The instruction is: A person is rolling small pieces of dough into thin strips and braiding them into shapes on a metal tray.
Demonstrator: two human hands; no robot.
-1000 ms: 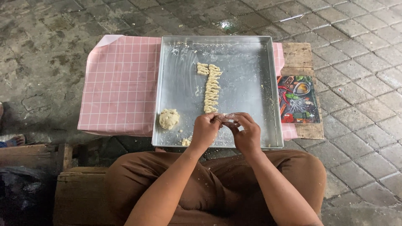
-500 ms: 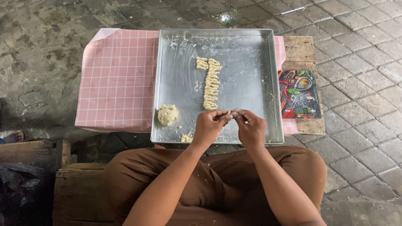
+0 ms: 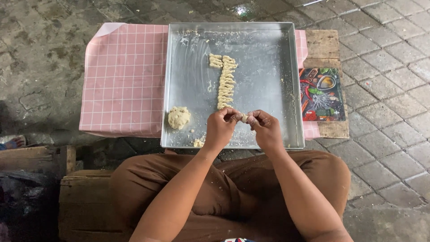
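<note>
A large metal baking tray (image 3: 268,67) lies on a pink checked cloth (image 3: 123,78). A column of small twisted dough pieces (image 3: 226,83) runs down its middle. A pale lump of dough (image 3: 178,117) sits at the tray's near left. My left hand (image 3: 220,127) and my right hand (image 3: 265,127) meet over the tray's near edge. Both pinch a small piece of dough (image 3: 244,118) between their fingertips. A few crumbs of dough (image 3: 197,142) lie by the near rim.
The cloth covers a low wooden board (image 3: 324,45) on a paved stone floor. A colourful printed packet (image 3: 322,94) lies on the board right of the tray. My knees in brown trousers are below. A wooden crate (image 3: 31,157) stands at the left.
My two hands have stayed together over the tray's near edge, working the small dough piece; the fingers have shifted slightly. The tray and dough row have not moved.
</note>
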